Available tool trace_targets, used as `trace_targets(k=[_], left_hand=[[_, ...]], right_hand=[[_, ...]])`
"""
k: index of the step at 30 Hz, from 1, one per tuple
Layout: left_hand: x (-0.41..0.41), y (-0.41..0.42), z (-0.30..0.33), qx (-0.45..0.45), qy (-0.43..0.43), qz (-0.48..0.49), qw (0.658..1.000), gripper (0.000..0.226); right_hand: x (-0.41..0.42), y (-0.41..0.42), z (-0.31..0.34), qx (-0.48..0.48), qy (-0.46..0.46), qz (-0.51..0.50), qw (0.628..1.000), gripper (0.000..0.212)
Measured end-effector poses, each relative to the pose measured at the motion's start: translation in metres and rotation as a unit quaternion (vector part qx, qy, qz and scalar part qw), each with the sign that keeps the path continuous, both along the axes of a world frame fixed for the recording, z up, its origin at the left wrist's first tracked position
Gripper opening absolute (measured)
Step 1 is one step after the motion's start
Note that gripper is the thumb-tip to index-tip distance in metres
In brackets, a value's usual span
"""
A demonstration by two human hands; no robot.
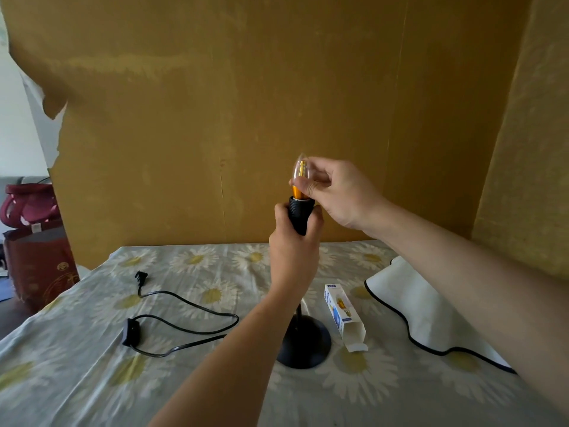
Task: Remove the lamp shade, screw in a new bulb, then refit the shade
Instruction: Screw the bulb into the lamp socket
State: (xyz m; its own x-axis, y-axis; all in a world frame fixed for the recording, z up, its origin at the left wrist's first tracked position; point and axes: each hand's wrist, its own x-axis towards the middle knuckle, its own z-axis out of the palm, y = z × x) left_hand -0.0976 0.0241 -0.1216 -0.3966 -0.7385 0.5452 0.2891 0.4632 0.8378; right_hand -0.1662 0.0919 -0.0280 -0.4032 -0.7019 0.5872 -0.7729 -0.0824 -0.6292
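A black lamp stands upright on its round base [303,343] on the flowered cloth. My left hand [292,241] is wrapped around the black ribbed socket [300,211] at the top of the stem. A clear candle-shaped bulb [299,177] with a golden collar sits in the socket's mouth, and the fingertips of my right hand [335,192] pinch its glass. The white lamp shade [428,306] with a dark trimmed edge lies on its side on the table at the right, off the lamp.
An open white and blue LED bulb box [345,317] lies just right of the base. The black cord [184,322] with switch and plug loops over the table's left half. A red bag [37,257] stands at the left; a yellow wall is behind.
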Motion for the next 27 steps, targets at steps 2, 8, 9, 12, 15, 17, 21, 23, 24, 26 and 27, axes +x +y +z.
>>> trace_targets(k=[2,8,9,12,15,17,21,23,24,26,27], left_hand=[[0.001,-0.001,0.000,-0.006,-0.019,0.005,1.000,0.026],[0.007,-0.006,0.008,-0.079,-0.106,0.109,0.985,0.032],[0.008,-0.008,0.009,-0.097,-0.110,0.123,0.981,0.033],[0.011,-0.016,0.012,-0.152,-0.126,0.148,0.969,0.041],[0.013,-0.019,0.017,-0.203,-0.142,0.156,0.956,0.049],[0.014,-0.019,0.020,-0.219,-0.147,0.150,0.953,0.055],[0.017,-0.013,0.026,-0.237,-0.111,0.176,0.949,0.060],[0.021,-0.007,0.029,-0.248,-0.092,0.202,0.943,0.060],[0.023,-0.003,0.031,-0.262,-0.091,0.220,0.935,0.060],[0.026,0.005,0.033,-0.305,-0.093,0.253,0.913,0.055],[0.027,0.009,0.035,-0.329,-0.093,0.264,0.902,0.053]], right_hand=[[-0.001,0.001,0.000,0.014,0.003,0.001,1.000,0.025],[0.007,0.011,0.006,0.084,0.005,-0.002,0.996,0.051],[0.008,0.014,0.007,0.086,0.011,-0.008,0.996,0.050],[0.009,0.023,0.009,0.082,0.009,-0.020,0.996,0.047],[0.010,0.032,0.009,0.078,0.000,-0.016,0.997,0.056],[0.012,0.039,0.008,0.086,-0.001,-0.013,0.996,0.058],[0.009,0.052,0.005,0.117,0.026,-0.012,0.993,0.064],[0.006,0.056,0.004,0.119,0.043,-0.024,0.992,0.065],[0.005,0.059,0.003,0.117,0.050,-0.029,0.991,0.065],[0.002,0.064,0.002,0.110,0.071,-0.046,0.990,0.062],[0.000,0.067,0.002,0.107,0.083,-0.055,0.989,0.062]])
